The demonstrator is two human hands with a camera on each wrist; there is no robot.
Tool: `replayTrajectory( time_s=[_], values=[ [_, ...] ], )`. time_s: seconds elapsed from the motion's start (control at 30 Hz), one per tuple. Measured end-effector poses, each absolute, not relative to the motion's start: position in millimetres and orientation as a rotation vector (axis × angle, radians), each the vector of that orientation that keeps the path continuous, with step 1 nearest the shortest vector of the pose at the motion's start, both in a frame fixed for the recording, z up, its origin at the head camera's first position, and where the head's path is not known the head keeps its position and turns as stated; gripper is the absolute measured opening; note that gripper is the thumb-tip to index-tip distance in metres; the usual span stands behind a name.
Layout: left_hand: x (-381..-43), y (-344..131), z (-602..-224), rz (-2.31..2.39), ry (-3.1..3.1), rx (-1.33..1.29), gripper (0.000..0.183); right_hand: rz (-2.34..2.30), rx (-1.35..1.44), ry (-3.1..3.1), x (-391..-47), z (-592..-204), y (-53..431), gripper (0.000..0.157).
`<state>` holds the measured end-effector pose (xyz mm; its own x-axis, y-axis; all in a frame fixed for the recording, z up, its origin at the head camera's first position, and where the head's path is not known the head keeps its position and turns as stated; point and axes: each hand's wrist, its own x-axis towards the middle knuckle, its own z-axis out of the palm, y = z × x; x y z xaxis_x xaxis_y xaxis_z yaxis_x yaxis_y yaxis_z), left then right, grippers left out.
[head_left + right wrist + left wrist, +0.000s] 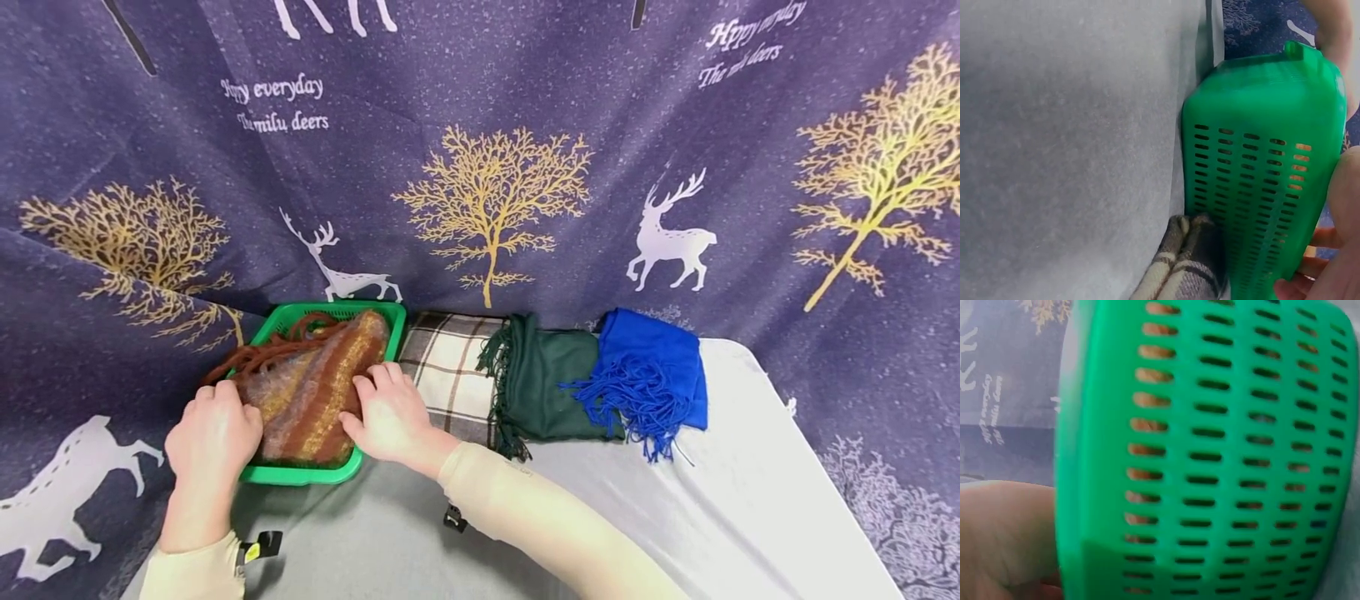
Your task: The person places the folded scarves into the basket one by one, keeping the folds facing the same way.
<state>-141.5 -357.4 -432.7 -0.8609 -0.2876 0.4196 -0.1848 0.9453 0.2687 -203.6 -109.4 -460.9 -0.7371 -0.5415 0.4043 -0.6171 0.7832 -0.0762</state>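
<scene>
A thick woolly scarf (318, 404) in brown, mustard and grey stripes lies folded in a green plastic basket (300, 476). Its brown fringe (277, 348) bunches at the back left and hangs over the rim. At the basket's left side my left hand (213, 433) bends over the scarf's edge; its fingertips are hidden. My right hand (393, 417) rests on the scarf's right part, thumb and fingers spread apart, beside the rim. Slotted basket wall (1210, 456) fills most of the left wrist view. In the right wrist view, right fingers (1313, 265) show at the basket's rim.
Right of the basket lies a folded plaid scarf (453, 367). Beyond it come a dark green fringed scarf (558, 383) and a blue fringed one (656, 358), partly overlapping. All rest on a grey-white covered table (757, 467). A printed purple curtain (495, 83) hangs directly behind.
</scene>
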Motion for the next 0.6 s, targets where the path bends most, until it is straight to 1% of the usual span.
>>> replayTrajectory(
  time_s=[0.13,0.3,0.47,0.6],
  values=[
    [-141.3,-346.9,-431.1,-0.246,-2.468,0.199,0.024,0.322,0.911,-2.568,-205.6,-464.4,-102.2,0.052],
    [-144.6,-336.2,-430.6,-0.217,-2.341,0.055,0.032,0.389,0.972,-2.534,-206.7,-466.5,-91.2,0.054],
    [-150.7,-326.5,-432.7,-0.227,-2.310,-0.040,0.037,0.433,1.006,-2.568,-205.4,-463.5,-77.5,0.057],
    [-154.5,-315.4,-433.5,-0.264,-2.361,-0.059,0.038,0.471,0.994,-2.577,-204.7,-463.2,-64.8,0.059]
  ],
)
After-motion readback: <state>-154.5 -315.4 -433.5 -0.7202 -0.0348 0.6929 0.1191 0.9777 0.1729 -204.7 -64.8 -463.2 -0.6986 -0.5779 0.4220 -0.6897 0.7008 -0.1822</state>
